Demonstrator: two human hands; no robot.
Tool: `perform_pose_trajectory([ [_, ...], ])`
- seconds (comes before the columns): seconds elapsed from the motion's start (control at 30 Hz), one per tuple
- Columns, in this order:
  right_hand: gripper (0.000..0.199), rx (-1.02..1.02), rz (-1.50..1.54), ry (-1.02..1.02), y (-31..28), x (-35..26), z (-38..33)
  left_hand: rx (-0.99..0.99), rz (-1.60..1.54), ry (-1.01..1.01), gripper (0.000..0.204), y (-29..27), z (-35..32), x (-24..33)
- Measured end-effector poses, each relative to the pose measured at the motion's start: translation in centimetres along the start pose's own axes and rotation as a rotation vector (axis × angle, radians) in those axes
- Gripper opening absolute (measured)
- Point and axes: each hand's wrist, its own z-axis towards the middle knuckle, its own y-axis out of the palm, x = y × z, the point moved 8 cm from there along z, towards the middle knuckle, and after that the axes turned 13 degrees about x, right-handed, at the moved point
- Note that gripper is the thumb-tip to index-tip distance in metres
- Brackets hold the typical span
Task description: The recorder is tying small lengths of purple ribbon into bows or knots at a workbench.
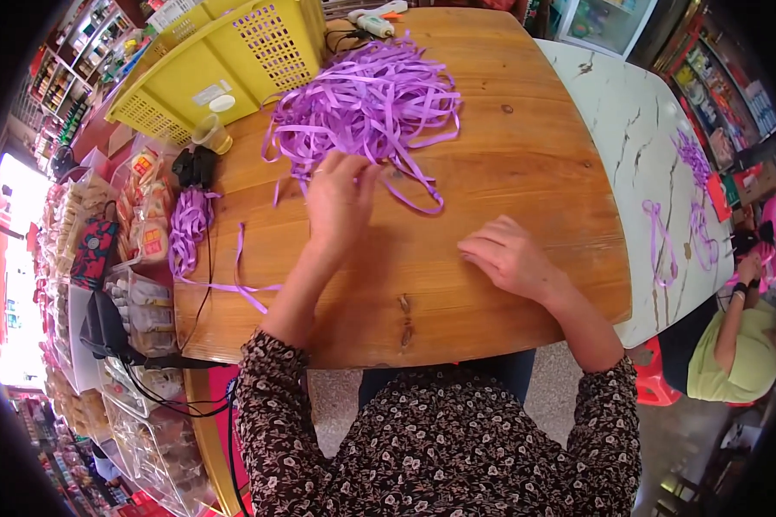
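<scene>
A large tangled heap of purple ribbon (366, 103) lies on the wooden table (526, 155), toward its far left part. At the heap's near edge is my left hand (341, 196), its fingers bent and closed on the purple ribbon; the fingertips are partly hidden. A loop of ribbon reaches out just right of it. My right hand (510, 261) hovers over or rests on the bare wood farther right, fingers bent and together, with nothing seen in them.
A yellow plastic crate (207, 77) and a clear cup (213, 135) stand at the far left. A glue gun (372, 24) lies behind the heap. A smaller ribbon bundle (190, 228) hangs by packaged goods. A white marbled table (638, 172) adjoins at right, where another person (733, 349) sits.
</scene>
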Motion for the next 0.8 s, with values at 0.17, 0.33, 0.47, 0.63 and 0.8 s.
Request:
perform_pose_trajectory([
  [0.17,0.017,0.057,-0.041,0.011,-0.2,1.1,0.1,-0.136,0.021,0.276,0.017,4.1,-3.1,4.2],
  [0.33,0.016,0.134,-0.091,0.023,-1.4,1.7,-0.7,-0.220,0.291,0.234,0.028,7.1,-2.7,4.3],
  [0.47,0.012,0.107,-0.108,-0.090,-1.1,1.3,-1.9,-0.225,0.168,0.192,0.017,8.6,-3.1,4.0],
  [0.63,0.011,0.130,-0.188,-0.094,-0.2,1.8,-2.1,-0.236,-0.047,0.184,0.010,7.4,-3.4,3.9],
  [0.8,0.014,0.558,0.298,0.382,-6.1,4.4,-1.9,-0.366,-0.693,-0.169,0.011,4.0,-3.1,11.9],
])
